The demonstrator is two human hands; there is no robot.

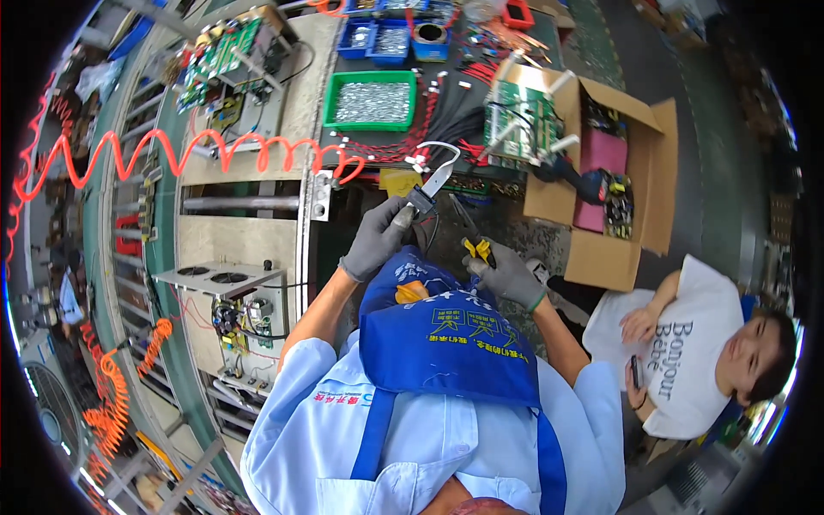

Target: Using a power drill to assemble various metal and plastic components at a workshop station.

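Observation:
In my grey-gloved left hand (378, 239) is a small black block-shaped part (421, 201). A pale flat strip (439, 178) extends from its far end, and a white cable (448, 149) loops beyond it; how these join is too small to tell. My right hand (510, 276), gloved the same way, is closed round the yellow handles of long-nosed pliers (479, 250). Their dark jaws point up and left, apart from the black part. Both hands are above my blue apron (446, 343), short of the bench edge.
Ahead, the bench holds a green bin (330, 103) of small metal pieces, blue bins (354, 51), red-and-black wires (433, 112) and a green circuit board (519, 116). An open cardboard box (601, 260) stands right. An orange coiled hose (232, 142) crosses left. A person (678, 360) sits right.

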